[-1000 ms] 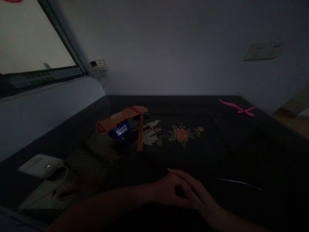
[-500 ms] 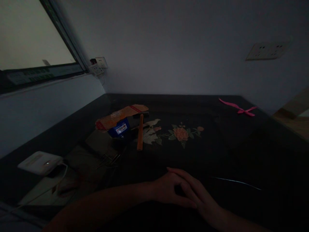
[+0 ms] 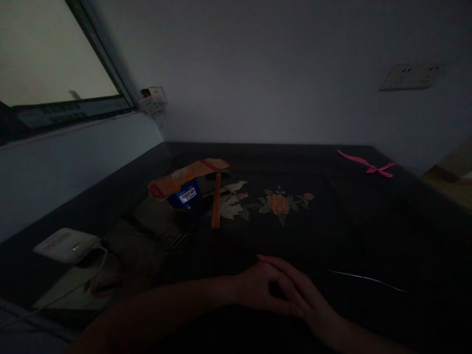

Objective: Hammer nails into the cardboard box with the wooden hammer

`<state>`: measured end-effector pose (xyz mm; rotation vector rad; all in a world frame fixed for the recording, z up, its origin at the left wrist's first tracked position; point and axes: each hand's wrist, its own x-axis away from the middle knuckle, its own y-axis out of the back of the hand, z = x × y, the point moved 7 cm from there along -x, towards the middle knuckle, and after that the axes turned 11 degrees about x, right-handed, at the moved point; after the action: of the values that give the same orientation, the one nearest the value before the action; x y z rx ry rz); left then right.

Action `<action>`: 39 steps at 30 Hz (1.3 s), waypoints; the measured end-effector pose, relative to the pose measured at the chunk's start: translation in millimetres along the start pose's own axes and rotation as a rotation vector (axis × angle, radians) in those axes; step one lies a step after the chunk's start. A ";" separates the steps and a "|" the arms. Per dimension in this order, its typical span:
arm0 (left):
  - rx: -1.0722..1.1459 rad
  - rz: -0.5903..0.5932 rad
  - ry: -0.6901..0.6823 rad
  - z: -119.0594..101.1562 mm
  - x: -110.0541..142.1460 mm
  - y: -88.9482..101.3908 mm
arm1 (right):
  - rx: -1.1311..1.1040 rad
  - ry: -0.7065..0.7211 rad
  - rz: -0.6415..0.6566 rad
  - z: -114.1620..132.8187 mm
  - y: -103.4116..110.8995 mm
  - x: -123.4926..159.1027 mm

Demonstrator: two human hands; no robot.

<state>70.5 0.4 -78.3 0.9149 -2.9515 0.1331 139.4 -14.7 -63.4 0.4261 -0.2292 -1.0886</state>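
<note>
My left hand and my right hand rest together over the near part of a dark table. The right hand's fingers lie stretched across the back of the left. The left thumb points right, with a gap between it and the fingers. Some left fingers are hidden under the right hand. Nothing shows in either hand. To the right lies a thin, shiny wire-like strand. Beyond my hands is a stick-like wooden handle, perhaps a hammer's, with a dark piece at its far end.
A blue box sits under a torn orange-brown wrapper. Thin metal pieces lie left of the handle. Farther left stands a white device with a cable. A pink ribbon is at the far right. The room is dim.
The view has shifted slightly, so things on the table appear a little farther right. My hands keep the same pose, one on the other.
</note>
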 end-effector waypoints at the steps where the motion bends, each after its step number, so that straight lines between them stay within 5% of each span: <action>1: -0.011 -0.001 0.009 0.4 0.0 0.2 | -0.002 0.000 -0.003 -0.1 0.0 0.0; 39: -0.016 -0.014 -0.064 -1.8 0.9 1.6 | -0.007 -0.012 -0.002 -0.5 -0.3 0.5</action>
<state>68.9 1.4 -76.5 0.9558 -2.9988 0.0804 139.6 -15.2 -64.0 0.4138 -0.2354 -1.0934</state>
